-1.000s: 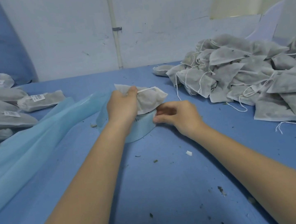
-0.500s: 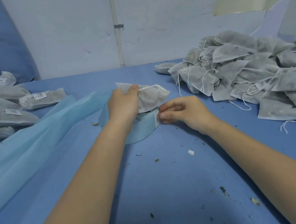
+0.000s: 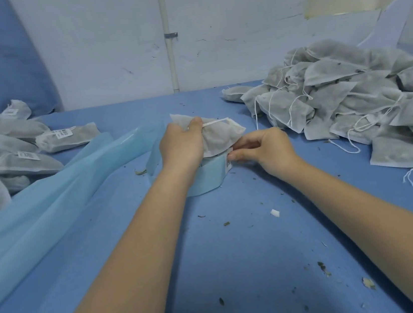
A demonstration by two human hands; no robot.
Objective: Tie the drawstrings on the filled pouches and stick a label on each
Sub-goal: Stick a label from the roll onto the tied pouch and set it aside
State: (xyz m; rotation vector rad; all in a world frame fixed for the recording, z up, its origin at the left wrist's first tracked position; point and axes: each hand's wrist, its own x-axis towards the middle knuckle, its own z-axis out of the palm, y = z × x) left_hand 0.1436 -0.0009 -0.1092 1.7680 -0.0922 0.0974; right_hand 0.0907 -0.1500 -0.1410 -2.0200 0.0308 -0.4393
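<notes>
The right hand (image 3: pixel 265 152) pinches a label (image 3: pixel 229 164) on the label roll (image 3: pixel 207 177), directly under the pouch (image 3: pixel 219 135) gripped by the left hand (image 3: pixel 181 146).

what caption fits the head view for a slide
Left hand holds a filled pouch while right hand peels a label from the roll.

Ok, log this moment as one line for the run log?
stage: labelling | left hand: holds grey fabric pouch over pale blue label roll | right hand: pinches white label at roll edge | label: not yet on pouch

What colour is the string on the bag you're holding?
White, seen in the head view: the string on the pouch.
</notes>
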